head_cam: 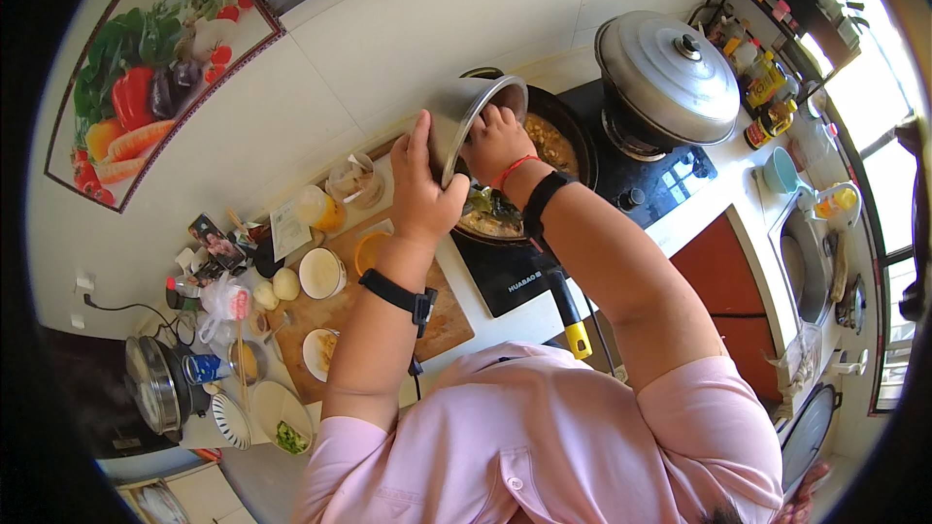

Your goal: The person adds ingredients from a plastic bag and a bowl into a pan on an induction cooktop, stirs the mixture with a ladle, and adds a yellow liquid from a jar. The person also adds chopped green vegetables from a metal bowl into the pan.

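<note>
My left hand grips the rim of a stainless steel bowl, which is tipped on its side above a frying pan. My right hand reaches into the bowl's mouth; its fingertips are partly hidden there, and whether they hold anything does not show. Below both hands, the dark frying pan stands on the black gas hob. A brownish stew fills the pan, and dark green leaves lie on it under my right wrist. The pan's black and yellow handle points toward me.
Right of the pan, a large lidded wok sits on the other burner. Beyond it are sauce bottles and a sink. To the left, a wooden cutting board bears bowls. A steaming electric pot stands at far left.
</note>
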{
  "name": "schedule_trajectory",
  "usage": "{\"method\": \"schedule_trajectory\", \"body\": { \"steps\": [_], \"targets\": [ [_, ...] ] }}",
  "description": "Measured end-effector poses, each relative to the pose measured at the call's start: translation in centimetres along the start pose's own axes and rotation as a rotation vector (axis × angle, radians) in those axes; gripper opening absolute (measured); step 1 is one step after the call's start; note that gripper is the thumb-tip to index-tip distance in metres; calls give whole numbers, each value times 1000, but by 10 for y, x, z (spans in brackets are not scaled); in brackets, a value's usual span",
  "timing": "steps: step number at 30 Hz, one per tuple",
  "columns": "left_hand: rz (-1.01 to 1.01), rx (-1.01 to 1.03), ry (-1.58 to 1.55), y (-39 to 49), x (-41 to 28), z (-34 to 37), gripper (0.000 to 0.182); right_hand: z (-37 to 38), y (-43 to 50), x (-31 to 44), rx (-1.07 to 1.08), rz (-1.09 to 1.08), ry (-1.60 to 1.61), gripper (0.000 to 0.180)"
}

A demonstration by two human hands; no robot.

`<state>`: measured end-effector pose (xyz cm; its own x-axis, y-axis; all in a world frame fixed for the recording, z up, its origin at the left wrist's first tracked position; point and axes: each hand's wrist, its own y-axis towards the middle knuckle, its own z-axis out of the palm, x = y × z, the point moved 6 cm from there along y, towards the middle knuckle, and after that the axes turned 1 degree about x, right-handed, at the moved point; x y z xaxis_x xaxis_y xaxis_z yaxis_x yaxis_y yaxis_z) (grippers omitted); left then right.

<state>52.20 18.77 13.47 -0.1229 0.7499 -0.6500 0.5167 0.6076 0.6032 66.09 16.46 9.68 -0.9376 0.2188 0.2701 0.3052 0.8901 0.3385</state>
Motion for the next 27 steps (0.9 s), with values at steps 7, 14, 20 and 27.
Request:
{"method": "schedule_trajectory", "body": {
  "steps": [7, 14, 20, 27],
  "targets": [
    [0, -34, -59, 1, 6, 8, 81, 34, -9, 14, 190, -37, 94, 34],
    [27, -77, -47, 0, 26, 4, 80, 36, -20, 10, 483, -196, 23, 30],
    [-55, -117, -13, 1, 36, -12, 81, -9, -14, -5, 374, -75, 31, 24],
    [-294, -162, -675, -15, 56, 1, 82, -16, 4, 22, 161, 328, 653, 69]
  ]
}}
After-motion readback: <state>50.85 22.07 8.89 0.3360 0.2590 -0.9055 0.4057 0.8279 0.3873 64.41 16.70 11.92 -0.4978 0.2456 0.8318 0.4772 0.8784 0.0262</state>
